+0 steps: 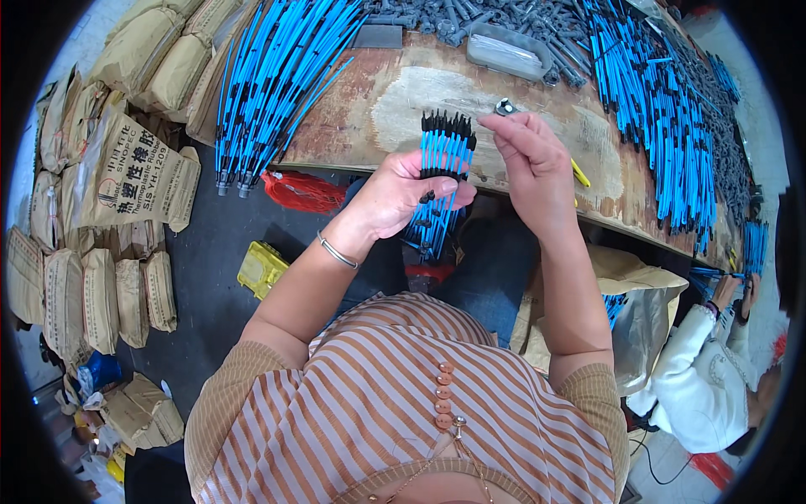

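Observation:
My left hand is closed around a bundle of thin blue tubes with black tips. The tips point away from me, and the lower ends hang over my lap past the table's near edge. Just right of the black tips is my right hand, its fingers curled and the thumb and forefinger pinched together. Whatever lies in that pinch, if anything, is too small to make out. Beyond those fingertips, a small dark and white round piece rests on the worn wooden table.
Piles of blue tubes lie on the table at left and right. Grey plastic parts surround a clear tray. A yellow pen-like tool lies nearby. Paper sacks are stacked left; a co-worker's white sleeve shows right.

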The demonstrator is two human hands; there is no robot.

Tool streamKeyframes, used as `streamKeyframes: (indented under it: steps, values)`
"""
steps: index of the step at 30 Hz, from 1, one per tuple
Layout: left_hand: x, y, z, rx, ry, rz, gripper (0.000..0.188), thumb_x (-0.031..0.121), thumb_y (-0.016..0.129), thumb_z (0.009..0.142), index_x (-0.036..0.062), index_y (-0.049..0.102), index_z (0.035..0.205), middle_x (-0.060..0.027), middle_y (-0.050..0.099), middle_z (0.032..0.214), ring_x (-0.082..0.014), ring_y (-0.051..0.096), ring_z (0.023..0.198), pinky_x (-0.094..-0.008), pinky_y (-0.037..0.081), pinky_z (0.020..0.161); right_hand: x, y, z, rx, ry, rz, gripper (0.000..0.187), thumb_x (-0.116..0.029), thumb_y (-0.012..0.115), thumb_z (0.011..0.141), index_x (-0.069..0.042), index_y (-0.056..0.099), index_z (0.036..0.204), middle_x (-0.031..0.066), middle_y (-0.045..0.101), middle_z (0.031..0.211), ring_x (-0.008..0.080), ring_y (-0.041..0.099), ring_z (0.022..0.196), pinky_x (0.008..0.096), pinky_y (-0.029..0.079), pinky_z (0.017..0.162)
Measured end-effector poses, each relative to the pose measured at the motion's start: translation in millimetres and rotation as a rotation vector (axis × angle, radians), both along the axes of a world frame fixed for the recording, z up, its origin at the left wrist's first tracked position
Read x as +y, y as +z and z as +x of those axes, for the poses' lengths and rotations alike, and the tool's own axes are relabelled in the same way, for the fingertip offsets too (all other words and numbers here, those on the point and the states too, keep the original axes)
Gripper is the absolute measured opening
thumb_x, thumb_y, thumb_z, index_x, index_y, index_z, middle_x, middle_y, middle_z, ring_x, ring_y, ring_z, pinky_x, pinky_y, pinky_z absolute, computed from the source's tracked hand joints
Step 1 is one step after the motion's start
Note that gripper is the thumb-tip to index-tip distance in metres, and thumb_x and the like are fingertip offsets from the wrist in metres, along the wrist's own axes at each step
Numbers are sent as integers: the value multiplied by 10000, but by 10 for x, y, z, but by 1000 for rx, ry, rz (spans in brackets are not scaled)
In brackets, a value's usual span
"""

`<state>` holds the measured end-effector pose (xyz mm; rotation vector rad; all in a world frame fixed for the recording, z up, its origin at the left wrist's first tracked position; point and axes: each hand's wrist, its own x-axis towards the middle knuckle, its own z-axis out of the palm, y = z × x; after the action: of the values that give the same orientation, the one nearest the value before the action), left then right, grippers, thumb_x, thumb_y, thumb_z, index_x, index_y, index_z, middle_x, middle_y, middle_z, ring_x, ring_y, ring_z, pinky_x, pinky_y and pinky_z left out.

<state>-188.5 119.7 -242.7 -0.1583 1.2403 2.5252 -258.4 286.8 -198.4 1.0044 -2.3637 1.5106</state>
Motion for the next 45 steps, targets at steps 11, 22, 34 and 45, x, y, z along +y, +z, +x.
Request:
streamKeyframes:
  steps: [11, 22, 34, 45]
  values:
    - [4, 1, -2, 11, 1, -9, 201, 8, 578, 830, 17, 582, 1031, -104, 645, 894, -194, 641, 832, -316, 529, 764, 22, 58, -6, 263, -95, 206, 281, 100, 542, 749, -46, 646, 965, 67, 549, 772, 183, 552, 717, 257, 440, 650]
    - [23, -9, 9, 21, 8, -43, 199, -3, 563, 838, 10, 580, 1035, -110, 648, 888, -188, 641, 828, -299, 525, 748, 23, 85, 19, 309, -90, 220, 318, 104, 562, 701, -62, 648, 958, 81, 551, 778, 217, 557, 726, 286, 450, 647]
    - [56, 1, 11, 36, 19, -80, 214, -21, 542, 843, 10, 575, 1053, -109, 646, 895, -184, 636, 835, -298, 517, 763, 20, 189, 82, 473, -151, 376, 374, 85, 580, 636, -83, 637, 965, 81, 539, 798, 258, 551, 769, 344, 459, 645]
    - [46, -12, 9, 56, 9, -130, 217, -18, 554, 829, 14, 571, 1044, -132, 640, 924, -239, 633, 874, -355, 519, 800, 1, 126, 54, 295, -79, 159, 235, 49, 580, 691, -54, 635, 895, 77, 535, 746, 241, 561, 695, 318, 457, 587]
